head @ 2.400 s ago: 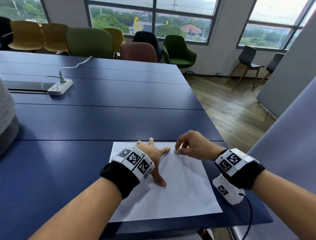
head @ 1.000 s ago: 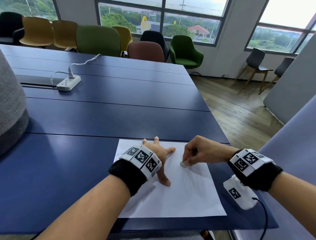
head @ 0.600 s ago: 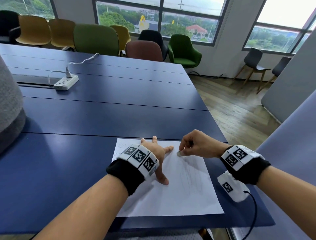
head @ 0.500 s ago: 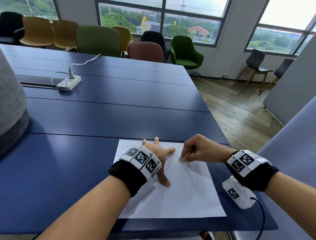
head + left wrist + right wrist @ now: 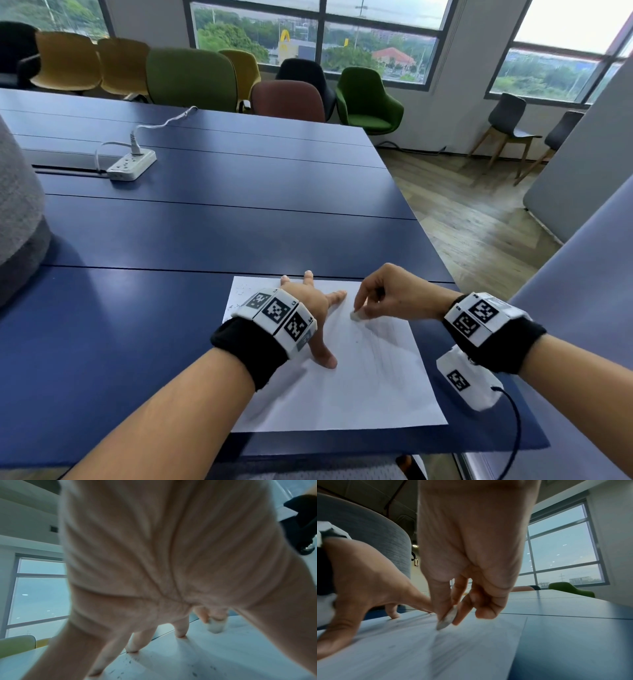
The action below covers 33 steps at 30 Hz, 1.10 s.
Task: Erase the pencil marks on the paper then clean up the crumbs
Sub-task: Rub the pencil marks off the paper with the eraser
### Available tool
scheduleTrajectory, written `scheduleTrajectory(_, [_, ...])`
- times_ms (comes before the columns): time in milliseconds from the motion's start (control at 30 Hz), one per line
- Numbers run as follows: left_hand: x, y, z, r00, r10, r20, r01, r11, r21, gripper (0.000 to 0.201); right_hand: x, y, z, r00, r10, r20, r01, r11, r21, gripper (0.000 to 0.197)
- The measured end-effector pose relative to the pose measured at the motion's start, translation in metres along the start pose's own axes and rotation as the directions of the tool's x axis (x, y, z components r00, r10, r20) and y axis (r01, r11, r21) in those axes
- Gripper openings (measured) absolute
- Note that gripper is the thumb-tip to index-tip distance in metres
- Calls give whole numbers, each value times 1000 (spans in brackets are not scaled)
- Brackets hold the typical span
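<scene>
A white sheet of paper (image 5: pixel 346 394) lies at the near right corner of the blue table (image 5: pixel 205 233). Faint pencil strokes (image 5: pixel 383 346) cover its right half. My left hand (image 5: pixel 315 305) presses flat on the sheet with its fingers spread. My right hand (image 5: pixel 380 298) pinches a small white eraser (image 5: pixel 356 316) between thumb and fingers, its tip on the paper near the top of the strokes. The eraser (image 5: pixel 447 618) is seen edge-on in the right wrist view, and blurred as the eraser (image 5: pixel 216 626) in the left wrist view. Dark crumbs (image 5: pixel 193 673) dot the sheet near my left fingers.
A white power strip (image 5: pixel 132 165) with its cable lies at the far left of the table. A grey cloth-covered shape (image 5: pixel 17 219) stands at the left edge. Several chairs (image 5: pixel 191 80) line the far side. The table's right edge (image 5: pixel 431 246) drops to wooden floor.
My right hand has rubbed the eraser back and forth over the top of the pencil strokes, ending near the upper stroke ends. My left hand has stayed pressed on the paper.
</scene>
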<state>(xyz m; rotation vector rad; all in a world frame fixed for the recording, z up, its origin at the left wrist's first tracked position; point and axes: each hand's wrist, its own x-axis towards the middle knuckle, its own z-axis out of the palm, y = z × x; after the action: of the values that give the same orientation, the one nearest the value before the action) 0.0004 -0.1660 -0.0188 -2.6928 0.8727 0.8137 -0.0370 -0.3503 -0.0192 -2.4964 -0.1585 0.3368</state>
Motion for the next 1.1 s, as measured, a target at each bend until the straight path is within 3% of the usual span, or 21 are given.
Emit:
scheduleTrajectory(67, [0,0,1,1000,2,-6,-2,1000,-3,128,1,3,1,998,1,-63,1,1000,27,11])
scheduleTrajectory(200, [0,-2,0,1000,-1,-1,1,1000,-12,129,-8,-6,2,988,-15,153,16,1000,-9,10])
scheduleTrajectory(233, [0,-2,0,1000,0,-5,-1,1000,-10,129,-7,-6,0,988,-6,153,10,1000,-24,10])
scheduleTrajectory(367, [1,-1,2,1000,5,-16,-5,1000,-5,129,1,0,-2,1000,16,-16,-16,1000,3,10])
scheduleTrajectory(500, [0,-1,0,1000,1,3,-1,1000,-11,130,-11,-7,1,970,-20,241,19,1000,6,8])
scheduleTrajectory(533, [0,-1,0,1000,2,2,-2,1000,-10,130,-11,-7,1,972,-13,237,15,1000,-5,8])
scheduleTrajectory(667, [1,-1,1,1000,6,-4,-6,1000,-12,129,-4,0,0,999,8,-31,-8,1000,23,9])
scheduleTrajectory(700, [1,-1,1,1000,5,1,-5,1000,-13,129,-7,1,1,1000,-2,-12,2,999,35,8])
scheduleTrajectory(800, [-2,-1,-2,1000,4,13,-4,1000,-14,129,-20,-7,5,971,-30,237,25,999,25,7])
scheduleTrajectory(833, [-2,-1,-3,1000,6,15,-6,1000,-8,129,-21,-8,5,965,-27,261,27,1000,5,8])
scheduleTrajectory(967, [-1,-1,-2,1000,5,20,-5,1000,-5,129,-14,-1,2,1000,-4,4,4,1000,-1,8])
scheduleTrajectory(1000, [-1,-1,-2,1000,5,19,-5,1000,-2,129,-15,1,3,1000,-11,10,11,1000,15,5])
scheduleTrajectory(1100, [-4,0,-3,1000,6,13,-6,1000,8,128,-28,-5,6,962,-28,272,25,1000,17,5])
